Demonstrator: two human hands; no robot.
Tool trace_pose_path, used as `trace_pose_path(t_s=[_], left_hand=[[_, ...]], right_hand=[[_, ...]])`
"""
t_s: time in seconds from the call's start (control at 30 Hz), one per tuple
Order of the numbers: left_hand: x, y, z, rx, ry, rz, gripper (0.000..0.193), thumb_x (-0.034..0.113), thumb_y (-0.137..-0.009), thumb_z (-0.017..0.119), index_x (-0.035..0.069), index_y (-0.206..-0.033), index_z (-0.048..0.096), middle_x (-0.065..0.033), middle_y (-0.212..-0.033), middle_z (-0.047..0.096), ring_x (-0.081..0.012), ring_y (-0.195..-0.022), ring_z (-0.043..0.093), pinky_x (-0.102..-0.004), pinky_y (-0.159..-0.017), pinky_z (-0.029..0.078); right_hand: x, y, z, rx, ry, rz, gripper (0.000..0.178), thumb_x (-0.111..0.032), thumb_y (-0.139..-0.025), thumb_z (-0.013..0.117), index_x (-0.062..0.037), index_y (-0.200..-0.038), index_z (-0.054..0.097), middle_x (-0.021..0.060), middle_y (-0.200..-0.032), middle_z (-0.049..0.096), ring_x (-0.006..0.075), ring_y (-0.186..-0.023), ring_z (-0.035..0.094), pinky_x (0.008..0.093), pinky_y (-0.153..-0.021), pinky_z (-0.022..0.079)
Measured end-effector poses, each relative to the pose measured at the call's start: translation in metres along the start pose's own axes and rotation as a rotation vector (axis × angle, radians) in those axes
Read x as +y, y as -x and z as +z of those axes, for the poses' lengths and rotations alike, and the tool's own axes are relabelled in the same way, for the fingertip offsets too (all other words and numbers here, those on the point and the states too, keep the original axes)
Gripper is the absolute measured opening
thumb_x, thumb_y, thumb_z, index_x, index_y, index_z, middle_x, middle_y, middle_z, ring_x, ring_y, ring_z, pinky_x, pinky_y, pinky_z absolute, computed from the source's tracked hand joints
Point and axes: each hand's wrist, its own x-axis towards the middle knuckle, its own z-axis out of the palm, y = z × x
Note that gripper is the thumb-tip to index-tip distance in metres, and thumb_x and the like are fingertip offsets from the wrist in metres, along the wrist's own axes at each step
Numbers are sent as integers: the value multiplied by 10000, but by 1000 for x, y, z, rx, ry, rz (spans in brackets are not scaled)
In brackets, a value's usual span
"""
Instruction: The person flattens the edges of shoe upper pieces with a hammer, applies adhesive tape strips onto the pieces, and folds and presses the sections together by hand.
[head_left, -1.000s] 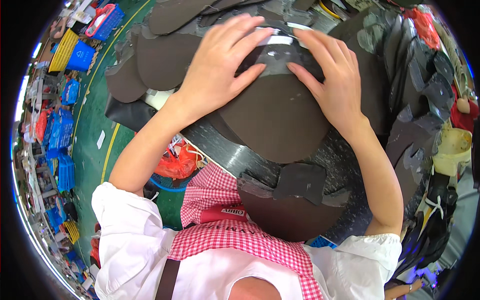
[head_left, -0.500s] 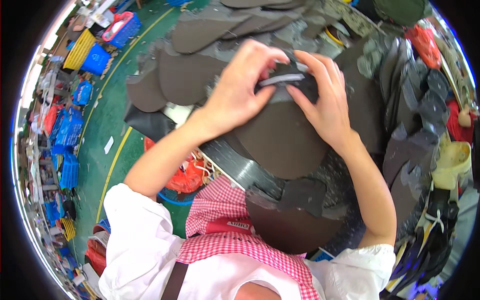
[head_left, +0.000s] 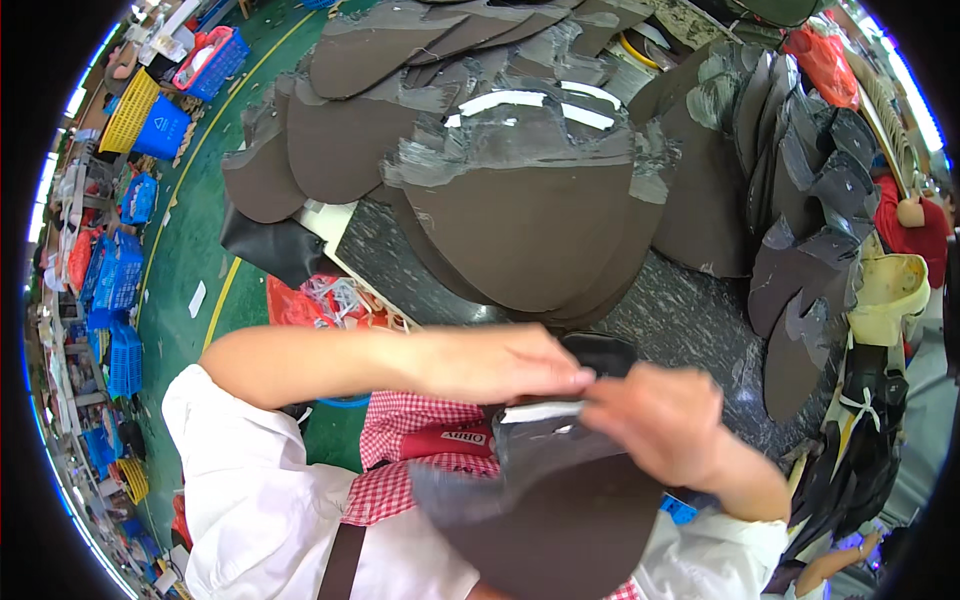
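Observation:
In front of my body hangs a dark brown curved sheet panel [head_left: 570,520] with a shiny grey coated upper edge and a white strip along it. My left hand [head_left: 510,362] reaches across from the left, fingers pressed together at the panel's top edge. At the same edge, my right hand [head_left: 660,415] is curled and closed, slightly blurred by motion; its fingertips meet the left ones. Just beyond my hands lies a black piece [head_left: 598,352], partly covered by them. Farther off, a stack of similar brown panels [head_left: 530,235] rests on the table, white strips on the top one.
The dark speckled tabletop [head_left: 700,325] carries more overlapping brown panels [head_left: 375,50] at the far left and coated pieces [head_left: 800,250] at the right. A red bag [head_left: 822,65] sits at the far right. Blue baskets [head_left: 118,265] line the left beyond the green floor [head_left: 195,240].
Both hands have come back from the far stack toward my body. A brown panel now hangs from them near my apron, and the white strips on the stack are uncovered.

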Motion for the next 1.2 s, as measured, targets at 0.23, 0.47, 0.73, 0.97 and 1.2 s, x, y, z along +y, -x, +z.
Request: trace_pose_path(t_s=[0.23, 0.47, 0.73, 0.97, 1.2], left_hand=[[6, -14, 26, 483, -1000, 702, 190, 81, -808, 653, -34, -958, 649, -75, -789, 578, -165, -646, 580, -281, -549, 490], [-14, -26, 38, 584, -902, 529, 573, 82, -699, 653, -19, -1248, 527, -153, -1038, 579, -284, -801, 642, -353, -631, 540], [-33, -32, 40, 740, -1434, 705, 363, 131, -627, 612, -34, -940, 690, -114, -949, 637, -155, -669, 570, -276, -563, 421], [-24, -31, 47, 604, -1597, 604, 313, 144, -694, 601, -49, -931, 670, -129, -990, 619, -204, -820, 575, -305, -701, 483], [-22, 15, 44, 343, -1552, 411, 374, 250, -825, 635, -16, -1085, 679, -202, -1222, 612, -297, -1219, 546, -443, -1001, 449]], right_hand=[[-4, 34, 10, 131, -337, 682, 552, 0, -710, 775, -27, -1222, 572, 85, -884, 611, 134, -503, 536, 259, -452, 444], [30, 45, 25, 57, -8, 364, 384, 28, -647, 688, -15, -1012, 575, 114, -982, 608, 210, -619, 598, 293, -506, 476], [45, 60, 26, 163, 301, -156, 155, -88, -619, 644, -34, -753, 586, 135, -962, 681, 126, -598, 617, 227, -507, 487], [42, 58, 24, 104, 322, -103, 145, -78, -659, 662, -42, -785, 600, 125, -947, 685, 130, -610, 620, 225, -520, 498], [16, 66, 3, -144, 299, 76, 292, -275, -749, 732, -64, -944, 683, 98, -1088, 690, 212, -807, 647, 344, -764, 559]])
